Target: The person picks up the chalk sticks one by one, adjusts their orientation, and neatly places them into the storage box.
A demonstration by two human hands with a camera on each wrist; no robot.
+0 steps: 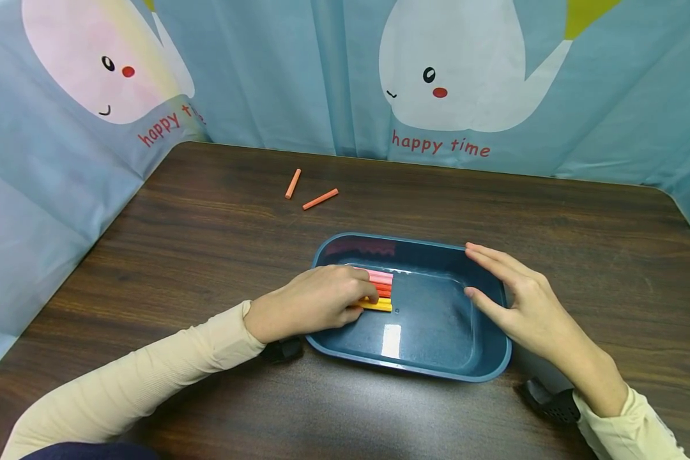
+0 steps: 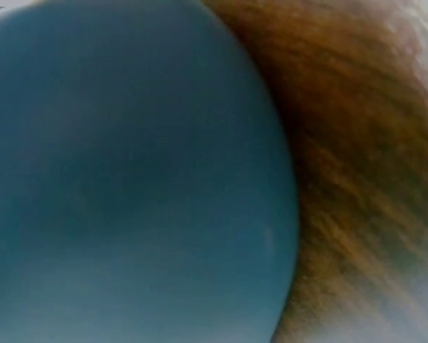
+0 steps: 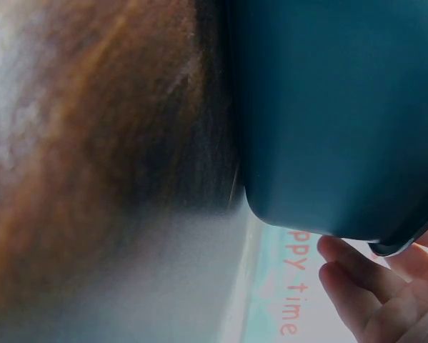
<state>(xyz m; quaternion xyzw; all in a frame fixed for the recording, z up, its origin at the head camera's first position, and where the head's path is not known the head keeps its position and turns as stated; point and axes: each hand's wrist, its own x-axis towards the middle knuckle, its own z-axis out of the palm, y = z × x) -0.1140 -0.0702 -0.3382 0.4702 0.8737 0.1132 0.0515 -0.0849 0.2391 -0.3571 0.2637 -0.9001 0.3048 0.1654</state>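
Note:
A dark blue plastic tub (image 1: 431, 345) stands on the table, with a row of chalk sticks lying side by side in its left half. Pink chalk (image 1: 382, 277) is at the back of the row, red-orange chalk (image 1: 384, 289) in the middle and yellow chalk (image 1: 384, 306) at the front. My left hand (image 1: 313, 300) reaches over the tub's left wall, its curled fingers pinching the yellow chalk; it covers the sticks' left ends. At the tub's right end, my right hand (image 1: 529, 313) rests by the rim with fingers extended. The right wrist view shows its fingers (image 3: 353, 275) beside the tub's outer wall.
Two orange chalk sticks, one nearly upright in view (image 1: 293, 183) and one slanted (image 1: 320, 199), lie behind the tub on the dark wooden table (image 1: 207, 255). A light blue curtain (image 1: 264, 76) with whale prints hangs along the back and left edges.

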